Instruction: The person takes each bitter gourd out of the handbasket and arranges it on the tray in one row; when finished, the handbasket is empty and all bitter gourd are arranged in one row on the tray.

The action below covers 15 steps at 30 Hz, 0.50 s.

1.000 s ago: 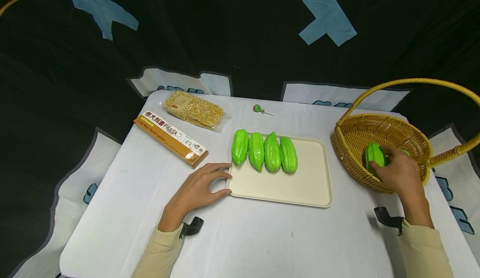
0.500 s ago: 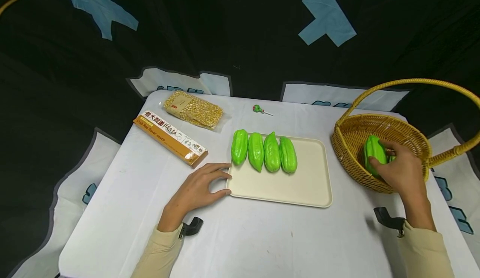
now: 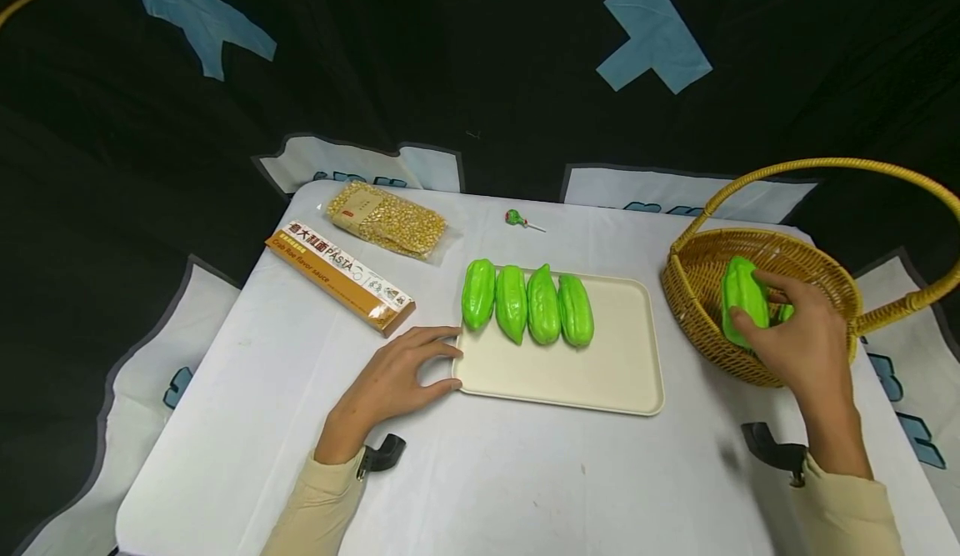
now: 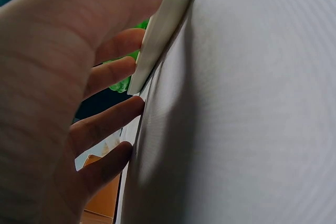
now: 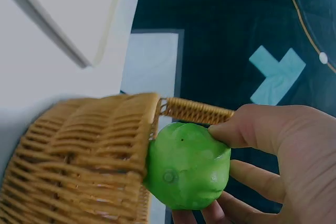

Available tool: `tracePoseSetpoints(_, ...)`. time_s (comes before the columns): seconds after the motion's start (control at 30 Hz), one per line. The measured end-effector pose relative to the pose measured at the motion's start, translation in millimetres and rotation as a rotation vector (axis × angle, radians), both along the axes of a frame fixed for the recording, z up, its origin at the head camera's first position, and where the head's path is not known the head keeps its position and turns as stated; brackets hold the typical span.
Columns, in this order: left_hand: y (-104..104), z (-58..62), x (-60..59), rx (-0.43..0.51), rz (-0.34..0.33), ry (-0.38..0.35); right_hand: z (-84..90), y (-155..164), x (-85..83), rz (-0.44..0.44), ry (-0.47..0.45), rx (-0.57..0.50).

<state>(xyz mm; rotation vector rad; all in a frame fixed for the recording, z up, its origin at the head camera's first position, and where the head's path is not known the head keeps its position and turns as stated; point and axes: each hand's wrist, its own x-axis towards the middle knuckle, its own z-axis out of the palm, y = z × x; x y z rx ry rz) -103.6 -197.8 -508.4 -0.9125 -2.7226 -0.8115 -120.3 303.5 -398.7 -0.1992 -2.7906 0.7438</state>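
My right hand (image 3: 806, 343) holds a green ridged gourd (image 3: 742, 302) between thumb and fingers, at the near side of the wicker basket (image 3: 693, 323). In the right wrist view the gourd (image 5: 189, 169) is end-on beside the basket's rim, with the thumb on its top side. Part of another green gourd (image 3: 785, 313) shows inside the basket behind the hand. My left hand (image 3: 393, 377) has its fingertips against the left edge of the cream tray (image 3: 562, 377). Several like gourds (image 3: 543, 304) lie in a row at the tray's far left.
A pasta box (image 3: 341, 277) and a bag of yellow corn kernels (image 3: 388, 219) lie to the left. Behind the tray is a lollipop (image 3: 516, 217). The basket's tall handle (image 3: 832, 162) arches over it. A dark curtain (image 3: 480, 72) hangs behind the white table (image 3: 525, 473).
The right hand has raised the gourd from inside the basket and shifted it slightly left. More of the gourd shows now. The left hand and the tray have stayed put.
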Motion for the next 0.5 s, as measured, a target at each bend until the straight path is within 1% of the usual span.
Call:
tracePoseSetpoints(0.13,0,0.2,-0.2,-0.005,0.003,-0.003,1.9,-9,2.9,0.029,0.041,-0.004)
tracePoseSetpoints(0.3,-1,1.5,-0.6,-0.007,0.003,-0.012,2.3,-20,5.1,0.063,0.062,-0.016)
tracePoseSetpoints(0.5,0,0.6,-0.5,-0.007,0.004,-0.014,-1.5,-36,9.5,0.103,0.098,-0.041)
